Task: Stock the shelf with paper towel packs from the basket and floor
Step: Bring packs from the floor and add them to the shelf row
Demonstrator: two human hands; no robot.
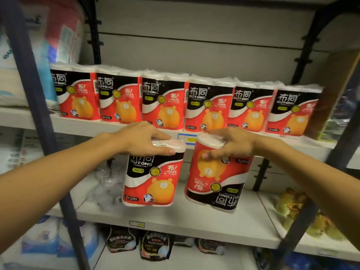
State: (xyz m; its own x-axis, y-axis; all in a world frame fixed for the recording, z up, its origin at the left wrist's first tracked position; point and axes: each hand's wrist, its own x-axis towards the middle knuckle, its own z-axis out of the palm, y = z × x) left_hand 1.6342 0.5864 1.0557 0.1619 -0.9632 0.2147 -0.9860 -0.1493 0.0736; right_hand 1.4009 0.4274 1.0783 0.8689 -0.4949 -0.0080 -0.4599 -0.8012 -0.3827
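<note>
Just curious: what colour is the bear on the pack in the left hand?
Orange-yellow, on a red ground; the bear shows clearly in the head view.

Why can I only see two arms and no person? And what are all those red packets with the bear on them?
The camera sits on the person's head and looks forward and down, so you see only their arms, as if through their eyes. There is just this one picture. The red packets are paper towel packs. Six of them stand in a row on the upper shelf in a shop. The left hand grips one pack by its top, the right way up. The right hand grips another pack, which hangs upside down: its letters are flipped. Both packs are in the air, in front of the shelf.
</note>
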